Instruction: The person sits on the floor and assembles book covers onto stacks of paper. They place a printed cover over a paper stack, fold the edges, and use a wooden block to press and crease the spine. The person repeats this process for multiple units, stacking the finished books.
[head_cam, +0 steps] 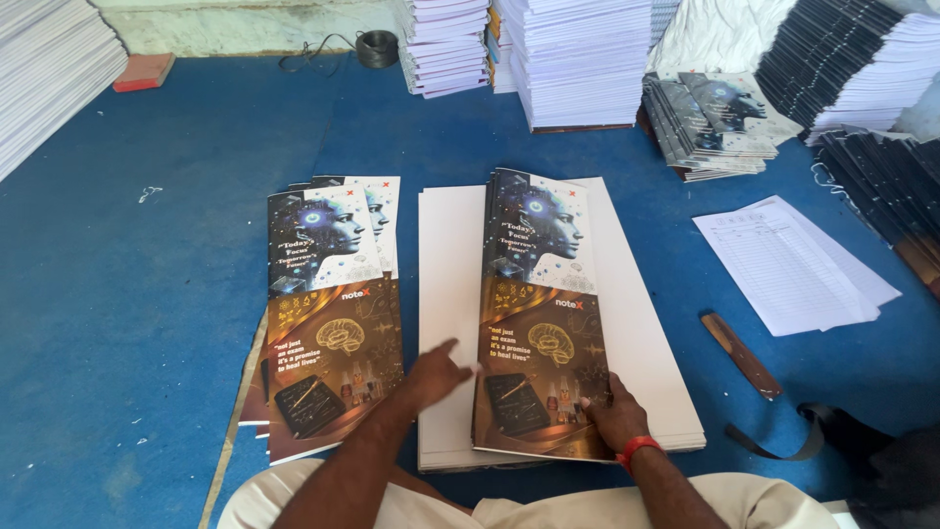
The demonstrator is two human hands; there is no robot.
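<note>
Now | cover stack [543,313] long axis runs away from person | right hand [615,416] flat on it | left hand [436,372] open

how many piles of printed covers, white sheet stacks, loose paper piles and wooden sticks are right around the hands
Printed cover piles: 2, one by the left hand at, one under the right hand at
White sheet stacks: 1
Loose paper piles: 1
Wooden sticks: 1
Total: 5
</note>
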